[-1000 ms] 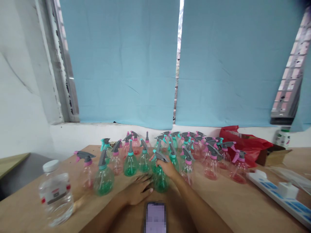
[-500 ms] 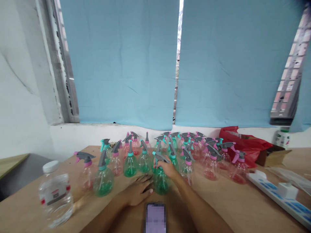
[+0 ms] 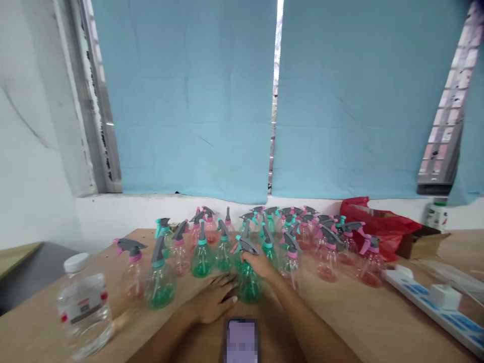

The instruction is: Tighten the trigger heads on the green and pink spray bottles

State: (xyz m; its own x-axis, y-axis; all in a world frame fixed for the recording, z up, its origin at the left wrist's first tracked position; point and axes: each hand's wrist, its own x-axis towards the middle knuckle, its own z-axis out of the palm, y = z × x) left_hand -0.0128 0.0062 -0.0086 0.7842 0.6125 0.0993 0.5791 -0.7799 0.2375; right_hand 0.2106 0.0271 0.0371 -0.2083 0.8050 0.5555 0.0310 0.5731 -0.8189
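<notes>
My right hand is closed round the neck of a green spray bottle with a grey trigger head, standing on the wooden table. My left hand lies flat on the table just left of that bottle's base, fingers stretched out, holding nothing. Behind them stand several green and pink spray bottles in a crowd. A phone lies between my forearms at the near edge.
A clear water bottle with a white cap stands at the near left. A red plastic bag and a cardboard box sit at the back right. A white and blue power strip lies along the right side. Blue curtains hang behind.
The camera has shifted slightly. My right hand stays on the green bottle's neck, and my left hand remains flat on the table.
</notes>
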